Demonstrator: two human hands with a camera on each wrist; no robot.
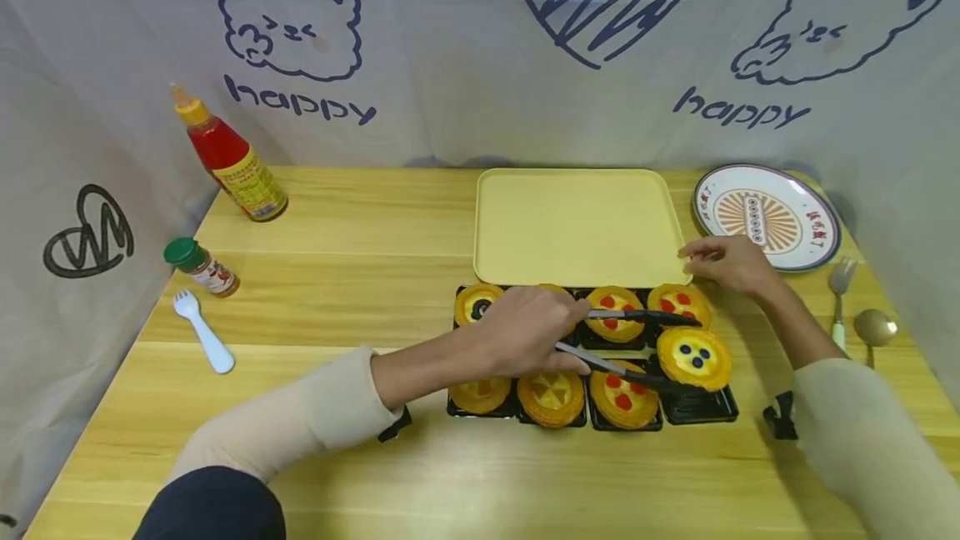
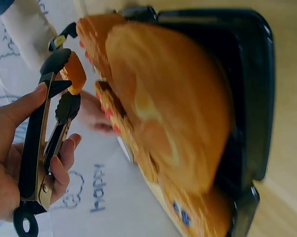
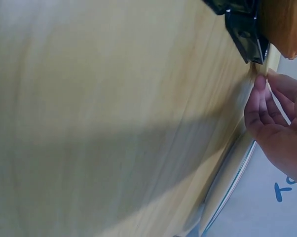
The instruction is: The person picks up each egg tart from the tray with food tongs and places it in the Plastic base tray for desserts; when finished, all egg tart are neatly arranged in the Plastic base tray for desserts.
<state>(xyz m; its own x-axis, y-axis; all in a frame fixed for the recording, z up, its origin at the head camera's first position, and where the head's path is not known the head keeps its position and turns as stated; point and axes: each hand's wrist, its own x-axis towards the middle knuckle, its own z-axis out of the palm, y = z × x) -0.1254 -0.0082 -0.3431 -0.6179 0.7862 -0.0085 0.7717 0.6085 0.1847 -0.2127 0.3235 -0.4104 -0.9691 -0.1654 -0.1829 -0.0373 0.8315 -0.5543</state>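
My left hand (image 1: 528, 327) grips black-and-silver tongs (image 2: 34, 148), reaching across the pastry box. Between the tongs' black tips is an egg tart with blueberries (image 1: 708, 361), raised and tilted over the right end of the black compartment box (image 1: 701, 408). Several more egg tarts sit in two rows in that box, topped with red pieces, yellow pieces or blueberries; my left hand covers part of them. With thumb and fingers, my right hand (image 1: 731, 263) pinches the near right corner of the pale yellow tray (image 1: 577, 223). The right wrist view shows the fingertips at the tray's edge.
A patterned plate (image 1: 802, 252) stands right of the tray, with a fork (image 1: 840, 277) and a spoon (image 1: 874, 327) nearer. At left are a red sauce bottle (image 1: 243, 173), a green-capped spice jar (image 1: 210, 269) and a pale blue fork (image 1: 202, 332). Drawn-on cloth encloses the table.
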